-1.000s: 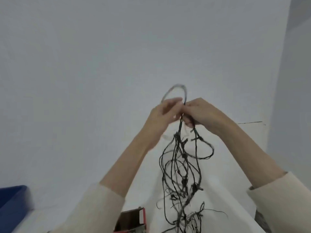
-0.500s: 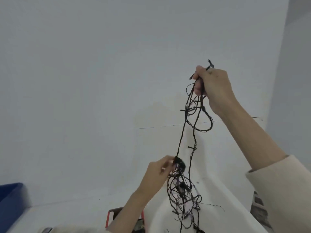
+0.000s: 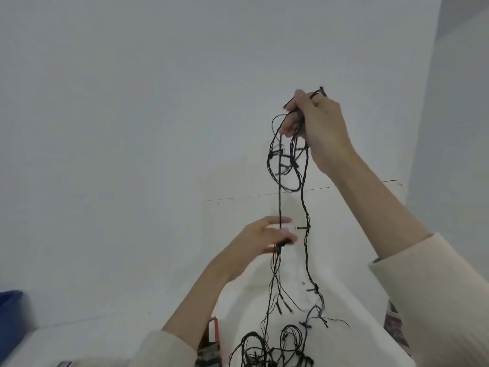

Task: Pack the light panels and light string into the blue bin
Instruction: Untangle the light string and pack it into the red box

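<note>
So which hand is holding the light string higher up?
The right hand, gripping loops of the light string; the left hand pinches one taut strand lower down.

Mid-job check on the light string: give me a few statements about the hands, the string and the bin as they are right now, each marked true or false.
1. The right hand grips bunched loops of the thin black light string, higher up than the left hand. True.
2. The left hand holds nothing. False: its fingers pinch a taut strand of the string.
3. The blue plastic bin shows at the far left edge of the view. True.
4. The string is packed inside the bin. False: it hangs between the hands, and its lower tangle lies well to the right of the bin.
</note>
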`<state>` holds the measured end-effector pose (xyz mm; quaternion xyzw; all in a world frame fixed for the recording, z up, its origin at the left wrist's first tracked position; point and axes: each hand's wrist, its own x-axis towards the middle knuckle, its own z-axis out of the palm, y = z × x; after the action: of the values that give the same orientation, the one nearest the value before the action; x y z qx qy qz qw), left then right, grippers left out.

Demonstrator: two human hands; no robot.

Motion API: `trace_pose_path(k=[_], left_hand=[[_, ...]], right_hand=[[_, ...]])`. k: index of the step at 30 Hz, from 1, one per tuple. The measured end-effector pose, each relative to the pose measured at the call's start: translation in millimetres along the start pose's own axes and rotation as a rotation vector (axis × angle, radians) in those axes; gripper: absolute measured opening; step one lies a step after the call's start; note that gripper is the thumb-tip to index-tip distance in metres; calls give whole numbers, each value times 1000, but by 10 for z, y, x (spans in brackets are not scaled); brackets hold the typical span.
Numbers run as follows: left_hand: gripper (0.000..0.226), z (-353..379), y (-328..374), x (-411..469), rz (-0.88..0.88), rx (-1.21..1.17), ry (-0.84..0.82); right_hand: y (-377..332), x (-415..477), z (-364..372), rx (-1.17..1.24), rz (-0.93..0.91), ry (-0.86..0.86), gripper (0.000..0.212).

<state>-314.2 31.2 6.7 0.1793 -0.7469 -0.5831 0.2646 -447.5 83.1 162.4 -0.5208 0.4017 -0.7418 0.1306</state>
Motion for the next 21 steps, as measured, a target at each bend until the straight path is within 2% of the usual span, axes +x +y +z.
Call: trace_pose_path(k=[2,3,5,7,8,10,12,14,16,17,21], left_hand=[[18,54,-46,-20,-98,251,-105],[15,53,-83,-12,-127,278,-97],[16,23,-29,22,-110,166,60],[21,-41,205,108,15,76,317],[26,-79,385,156,92,83,418],[30,-120,779,239,218,117,512],[27,-123,1105,302,246,134,468],[24,-90,1317,327,206,141,332],[22,-48,1377,343,183,26,219],[21,-35,1356,347,191,-31,190],[19,-29,1124,328,204,-187,168]], right_hand=[[22,17,-18,52,-49,64,30],[41,26,-34,6,-69,93,31],[106,16,-107,-296,-78,87,33],[159,-44,-185,-682,43,-82,32],[190,-87,-201,-769,144,-200,31],[236,-197,-198,-714,341,-369,45],[257,-304,-197,-519,451,-499,60],[308,-418,-180,-344,459,-690,52],[409,-535,-145,-303,411,-809,34],[483,-577,-115,-336,388,-789,31],[736,-642,-14,-560,197,-474,36]])
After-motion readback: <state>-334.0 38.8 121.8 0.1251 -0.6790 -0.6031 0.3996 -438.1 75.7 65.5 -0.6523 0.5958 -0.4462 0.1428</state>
